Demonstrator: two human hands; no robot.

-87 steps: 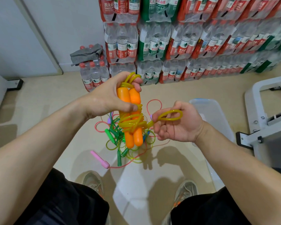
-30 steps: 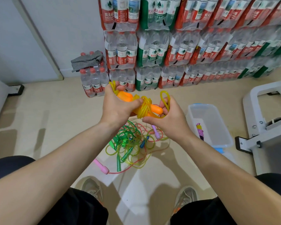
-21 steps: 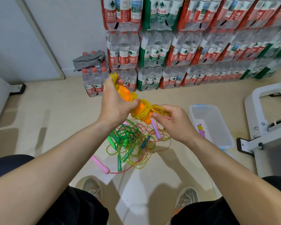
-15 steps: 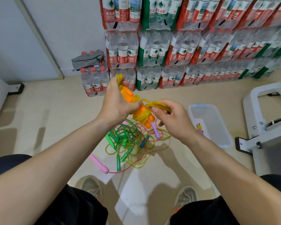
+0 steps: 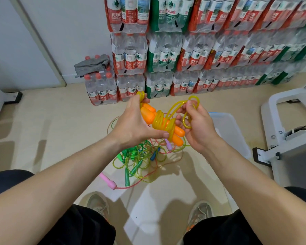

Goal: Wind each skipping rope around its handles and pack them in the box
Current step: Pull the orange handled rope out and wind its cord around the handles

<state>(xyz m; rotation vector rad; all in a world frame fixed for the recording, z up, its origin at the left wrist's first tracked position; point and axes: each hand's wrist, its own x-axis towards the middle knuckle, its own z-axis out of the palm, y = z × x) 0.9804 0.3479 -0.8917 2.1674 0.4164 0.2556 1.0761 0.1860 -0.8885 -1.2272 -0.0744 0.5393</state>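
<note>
both hands are gripping, left hand [image 5: 132, 125] round the orange handles [image 5: 148, 114], right hand [image 5: 199, 128] pinching the yellow rope [image 5: 160, 121] by its loose loop, where slackening is probably risking unwinding.

Orange plastic skipping-rope handles [image 5: 148, 115], translucent yellow plastic rope [image 5: 160, 122]. Green rope tangle [image 5: 131, 160], pink plastic handle [image 5: 108, 182]. Beige floor [image 5: 60, 129]. Clear plastic box [image 5: 227, 129] has blue rim. Grey cloth [image 5: 91, 64].

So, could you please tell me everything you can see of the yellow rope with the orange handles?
The yellow rope, a glossy translucent cord, is coiled several turns round its two orange handles, which lie side by side, tilted, in mid-air. The left hand grips the handles; the right hand pinches the rope's loose looped end.
</note>
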